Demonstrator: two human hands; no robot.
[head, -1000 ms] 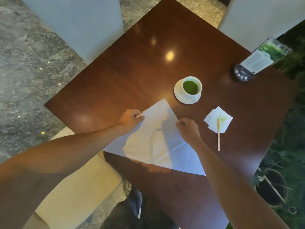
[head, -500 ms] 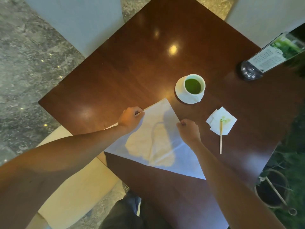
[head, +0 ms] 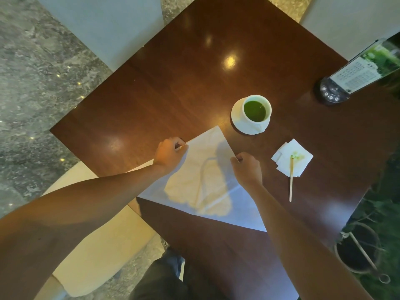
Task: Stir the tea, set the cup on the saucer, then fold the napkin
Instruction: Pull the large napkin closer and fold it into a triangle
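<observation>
Napkin fold under way at frame centre.

The table [head: 173, 83] bears the napkin [head: 207, 182]; left hand [head: 170, 153] and right hand [head: 246, 167] pinch its far edges: lift evenly, match corners. Cup [head: 257, 109] sits on saucer [head: 236, 118] upper right; stirrer [head: 291, 178] lies well apart, nothing obstructing.

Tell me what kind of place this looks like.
Probably a cafe or tea house: a menu stand with call buttons on the wooden table, matcha tea in a cup on a saucer.
</observation>
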